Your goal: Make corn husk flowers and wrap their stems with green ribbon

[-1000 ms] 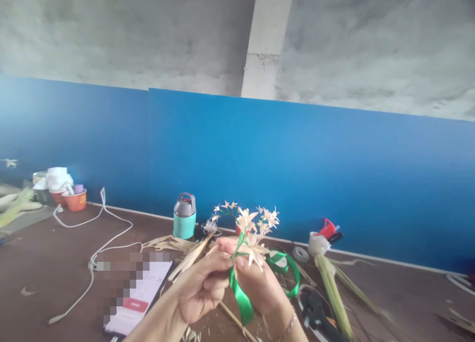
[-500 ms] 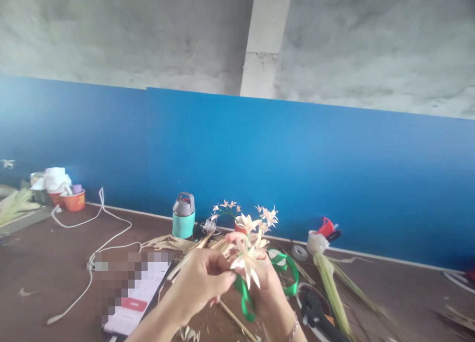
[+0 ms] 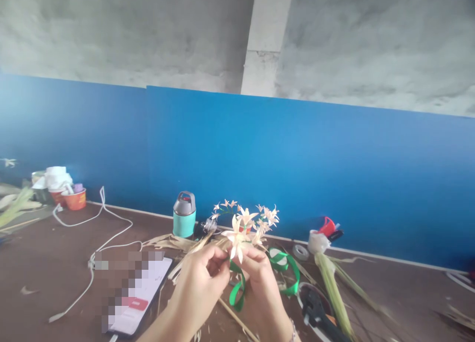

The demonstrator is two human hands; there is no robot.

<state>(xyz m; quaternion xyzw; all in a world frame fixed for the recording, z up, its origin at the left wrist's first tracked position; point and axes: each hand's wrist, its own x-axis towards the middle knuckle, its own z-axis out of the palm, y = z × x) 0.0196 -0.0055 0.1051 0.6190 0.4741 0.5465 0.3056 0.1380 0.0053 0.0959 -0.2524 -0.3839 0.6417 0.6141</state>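
My left hand (image 3: 204, 277) is closed, its thumb and forefinger pinched at the base of a cream artificial flower (image 3: 236, 238) with pointed petals. Facing it, my right hand (image 3: 262, 275) has its fingers closed round the same flower spray just below the blossoms. The stem itself is mostly hidden by fingers. A green ribbon (image 3: 237, 292) hangs in a loop between the two hands, its upper end at the fingertips. More of it curls on the table by the right hand, near a white ribbon roll (image 3: 279, 257). Behind stands another spray of small flowers (image 3: 269, 216).
A phone (image 3: 143, 297) lies left of my hands, with a white cable (image 3: 115, 240) beyond it. Along the blue partition (image 3: 297, 169) stand a teal flask (image 3: 184, 223) and orange tubs (image 3: 76, 199). Black-handled pliers (image 3: 315, 307), a tape roll (image 3: 300, 253) and dried husks (image 3: 330, 287) lie right.
The flower in my hands has risen and shifted slightly left. My right hand has turned, its fingers now below the blossoms. The hanging ribbon loop has swung left.
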